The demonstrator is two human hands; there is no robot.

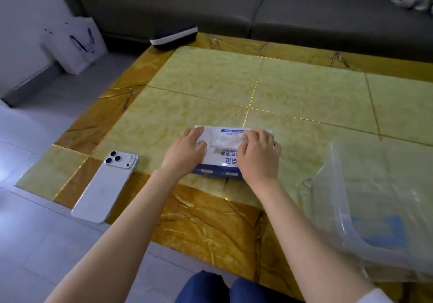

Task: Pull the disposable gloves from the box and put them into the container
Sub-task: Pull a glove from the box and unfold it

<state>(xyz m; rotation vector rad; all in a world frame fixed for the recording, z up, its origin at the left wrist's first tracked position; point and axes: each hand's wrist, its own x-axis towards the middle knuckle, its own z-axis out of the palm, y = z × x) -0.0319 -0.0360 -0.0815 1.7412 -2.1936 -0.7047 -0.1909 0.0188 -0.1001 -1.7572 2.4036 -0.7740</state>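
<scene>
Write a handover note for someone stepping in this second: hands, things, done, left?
Left hand: rests on the glove box's left end, steadying it.
Right hand: fingers curled on the glove tuft at the box's top opening.
Clear container: on the table, right of the box, apart from it.
Done: glove gripped, not yet pulled free.
Left: pull it out, drop it into the container, repeat.

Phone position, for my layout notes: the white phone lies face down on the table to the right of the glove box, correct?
No. In the head view the white phone lies face down on the table to the left of the glove box, not the right.
</scene>
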